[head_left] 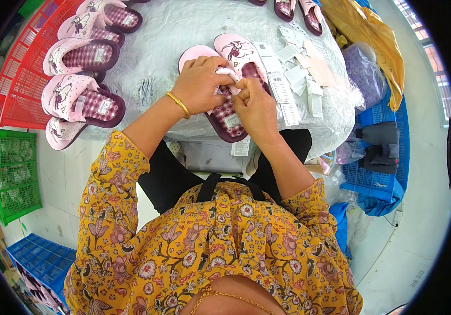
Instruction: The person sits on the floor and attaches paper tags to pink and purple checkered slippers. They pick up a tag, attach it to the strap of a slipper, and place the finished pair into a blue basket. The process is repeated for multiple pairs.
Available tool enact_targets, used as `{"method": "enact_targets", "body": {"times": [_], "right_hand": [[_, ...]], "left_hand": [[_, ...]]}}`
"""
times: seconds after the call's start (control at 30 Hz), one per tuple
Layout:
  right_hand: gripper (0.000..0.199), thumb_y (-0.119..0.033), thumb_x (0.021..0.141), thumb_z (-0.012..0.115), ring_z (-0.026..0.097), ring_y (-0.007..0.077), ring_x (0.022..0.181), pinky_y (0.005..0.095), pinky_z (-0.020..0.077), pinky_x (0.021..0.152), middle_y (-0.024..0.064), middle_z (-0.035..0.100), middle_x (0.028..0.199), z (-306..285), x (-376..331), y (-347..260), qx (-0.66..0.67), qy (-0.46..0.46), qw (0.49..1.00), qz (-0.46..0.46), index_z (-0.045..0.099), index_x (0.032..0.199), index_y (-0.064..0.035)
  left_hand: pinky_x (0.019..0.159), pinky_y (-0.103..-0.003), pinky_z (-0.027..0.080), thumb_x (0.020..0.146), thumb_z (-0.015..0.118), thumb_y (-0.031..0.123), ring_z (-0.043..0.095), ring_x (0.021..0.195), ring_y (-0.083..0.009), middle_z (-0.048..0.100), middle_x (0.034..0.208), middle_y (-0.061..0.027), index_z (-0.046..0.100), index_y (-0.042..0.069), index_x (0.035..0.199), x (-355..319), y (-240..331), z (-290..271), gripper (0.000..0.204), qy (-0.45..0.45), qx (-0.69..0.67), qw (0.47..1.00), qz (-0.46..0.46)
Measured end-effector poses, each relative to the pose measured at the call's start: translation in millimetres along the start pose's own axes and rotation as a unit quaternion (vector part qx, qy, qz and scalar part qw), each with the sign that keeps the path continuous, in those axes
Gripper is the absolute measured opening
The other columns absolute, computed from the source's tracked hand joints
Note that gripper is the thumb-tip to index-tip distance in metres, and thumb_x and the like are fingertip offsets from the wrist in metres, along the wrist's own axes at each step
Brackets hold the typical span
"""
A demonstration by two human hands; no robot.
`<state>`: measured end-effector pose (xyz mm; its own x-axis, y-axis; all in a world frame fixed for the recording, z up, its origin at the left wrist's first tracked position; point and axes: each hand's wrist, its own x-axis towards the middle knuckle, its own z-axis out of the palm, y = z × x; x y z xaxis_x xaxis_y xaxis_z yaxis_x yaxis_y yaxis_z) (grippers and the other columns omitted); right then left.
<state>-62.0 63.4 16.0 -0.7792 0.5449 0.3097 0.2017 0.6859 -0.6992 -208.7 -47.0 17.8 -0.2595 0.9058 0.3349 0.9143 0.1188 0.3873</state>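
Observation:
On the plastic-wrapped work surface [154,58] before me lies a pink slipper with a maroon checked insole [220,116]. My left hand [200,85], a gold bangle at its wrist, is wrapped over the pink upper and grips its edge. The fingers of my right hand [257,109] are curled and pinched together at that edge, close to the left fingertips; what they hold, if anything, is too small to make out. Just behind it on the right is a matching slipper [236,48] with a printed animal figure. White paper tags [278,84] lie along its right side.
Several more pink slippers [93,105] are stacked along the left edge by a red basket [26,73]. Others [312,16] stand at the far edge. A green crate [18,178] and a blue crate [44,260] are on the left; a blue basket [401,152] stands at right.

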Motion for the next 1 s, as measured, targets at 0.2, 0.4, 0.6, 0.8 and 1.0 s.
{"method": "enact_targets", "body": {"times": [0.2, 0.4, 0.6, 0.8, 1.0], "right_hand": [[0.025, 0.001, 0.074, 0.069, 0.065, 0.0306, 0.065, 0.0412, 0.0484, 0.057, 0.0115, 0.064, 0.072, 4, 3, 0, -0.042, 0.008, 0.998, -0.041, 0.054, 0.094, -0.0065], [0.022, -0.002, 0.077, 0.071, 0.065, 0.0262, 0.064, 0.0371, 0.0495, 0.058, 0.0085, 0.066, 0.071, 13, 3, 4, -0.081, 0.057, 0.991, -0.091, 0.058, 0.094, -0.0081], [0.022, -0.004, 0.076, 0.072, 0.064, 0.0295, 0.071, 0.0405, 0.0486, 0.059, 0.0067, 0.065, 0.075, 12, -2, 5, -0.059, 0.073, 0.993, -0.077, 0.057, 0.091, -0.0089], [0.021, -0.003, 0.076, 0.071, 0.064, 0.0299, 0.070, 0.0400, 0.0481, 0.058, 0.0084, 0.064, 0.074, 14, -1, 15, -0.022, 0.070, 0.994, -0.078, 0.058, 0.091, -0.0082], [0.018, -0.006, 0.079, 0.074, 0.062, 0.0243, 0.067, 0.0339, 0.0497, 0.061, 0.0088, 0.064, 0.079, -5, -11, 13, 0.058, 0.089, 0.993, -0.042, 0.062, 0.093, -0.0054]], "left_hand": [[0.101, -0.043, 0.033, 0.068, 0.070, 0.019, 0.047, 0.120, -0.0276, 0.054, 0.128, -0.0042, 0.073, 0.020, 0.101, 0, -1, 3, 0.033, 0.012, -0.007, 1.000, 0.005], [0.099, -0.042, 0.035, 0.069, 0.069, 0.016, 0.049, 0.118, -0.0270, 0.057, 0.124, -0.0033, 0.073, 0.017, 0.093, -5, -4, 10, 0.024, 0.063, -0.033, 0.997, 0.017], [0.094, -0.042, 0.037, 0.073, 0.067, 0.014, 0.051, 0.112, -0.0258, 0.058, 0.118, -0.0026, 0.072, 0.016, 0.090, 2, 0, 12, 0.018, 0.071, 0.007, 0.997, 0.025], [0.092, -0.043, 0.039, 0.076, 0.067, 0.014, 0.051, 0.108, -0.0281, 0.056, 0.113, -0.0055, 0.069, 0.014, 0.097, 18, -2, 8, 0.021, -0.012, 0.063, 0.997, 0.045], [0.085, -0.037, 0.048, 0.077, 0.062, 0.009, 0.055, 0.105, -0.0259, 0.058, 0.109, -0.0085, 0.068, 0.005, 0.088, 29, -4, 10, 0.014, -0.047, 0.158, 0.972, 0.170]]}}
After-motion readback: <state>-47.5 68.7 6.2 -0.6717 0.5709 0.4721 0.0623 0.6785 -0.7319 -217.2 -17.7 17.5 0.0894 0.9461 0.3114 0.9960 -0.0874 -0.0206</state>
